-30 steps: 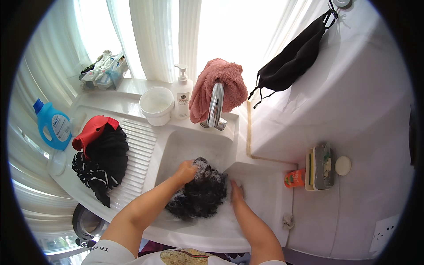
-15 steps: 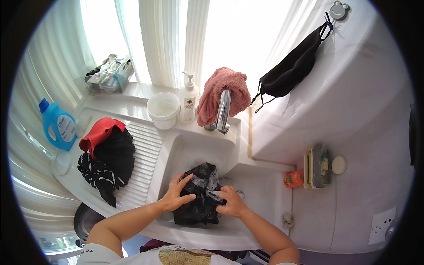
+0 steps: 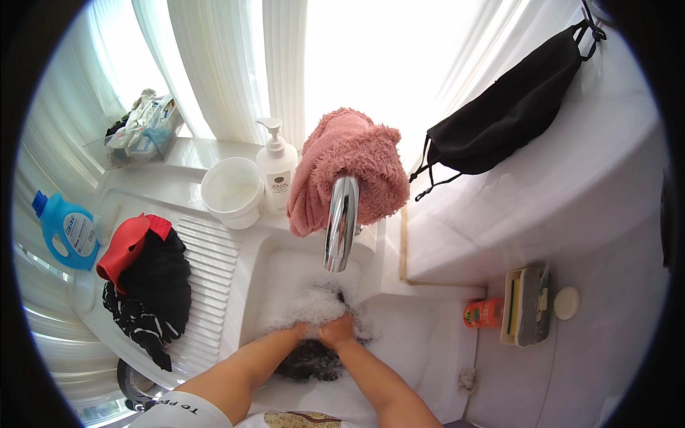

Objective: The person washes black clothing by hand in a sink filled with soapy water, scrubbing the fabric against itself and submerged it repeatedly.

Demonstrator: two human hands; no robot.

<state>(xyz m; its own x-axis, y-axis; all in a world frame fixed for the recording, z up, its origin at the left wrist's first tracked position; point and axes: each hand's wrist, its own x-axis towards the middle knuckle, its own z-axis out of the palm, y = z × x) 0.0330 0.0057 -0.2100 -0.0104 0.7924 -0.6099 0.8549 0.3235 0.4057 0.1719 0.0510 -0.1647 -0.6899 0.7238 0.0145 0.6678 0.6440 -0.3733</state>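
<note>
A black cloth garment [image 3: 308, 361] lies wet in the sink basin [image 3: 246, 303], partly sunk in water and white foam [image 3: 314, 305]. My left hand [image 3: 300, 329] reaches into the suds over the garment, and its fingers are hidden there. Beside it, almost touching, my right hand [image 3: 337, 331] is curled closed on the black cloth, its fingertips covered by foam. A dark bit of the cloth shows beyond my hands, under the faucet. The chrome faucet [image 3: 341, 228] hangs over the basin, with a pink fluffy towel [image 3: 349, 160] draped on it.
On the ribbed washboard [image 3: 210, 271] left of the basin rest black clothes [image 3: 160, 274] and a red cap [image 3: 125, 250]. Behind stand a blue detergent bottle [image 3: 68, 232], white tub [image 3: 232, 192] and pump bottle [image 3: 277, 167]. A black mask [image 3: 506, 107] hangs right, above an orange bottle [image 3: 484, 313].
My hands have come together and dipped into the suds, where before they lay spread on the garment. The foam has grown and the garment is more submerged. The view has shifted closer to the faucet.
</note>
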